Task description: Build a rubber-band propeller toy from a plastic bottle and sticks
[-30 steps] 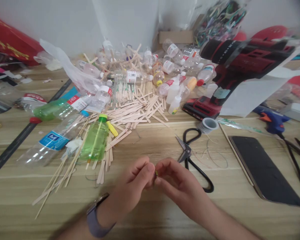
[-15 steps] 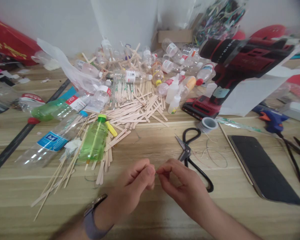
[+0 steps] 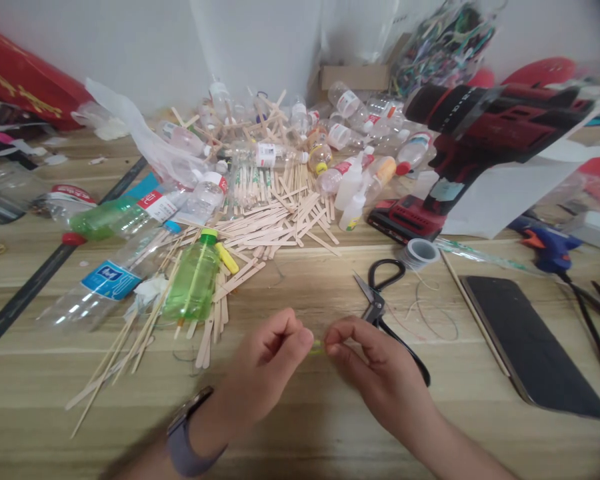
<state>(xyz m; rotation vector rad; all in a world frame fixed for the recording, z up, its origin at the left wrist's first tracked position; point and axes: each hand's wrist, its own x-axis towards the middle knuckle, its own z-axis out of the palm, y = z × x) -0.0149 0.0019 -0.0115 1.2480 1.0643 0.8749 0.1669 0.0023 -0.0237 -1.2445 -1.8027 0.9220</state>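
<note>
A small yellow-green strip shows in the narrow gap between my hands; its exact kind cannot be made out. My right hand pinches the strip's right end between thumb and forefinger. My left hand, with a watch on the wrist, is closed with the thumb pressed on the curled fingers, right at the strip's other end. What lies inside that fist is hidden. Just behind my right hand lie black-handled scissors, partly covered by it. A grey spool with loose thread sits beyond the scissors.
Left of my hands are a green bottle, a clear bottle and thin sticks. Flat wooden sticks and several plastic bottles pile up behind. At right stand a red-black drill, a phone and a blue glue gun.
My hands have moved slightly apart, and the yellow-green strip now shows between them. The whole scene has shifted a little down and right in view.
</note>
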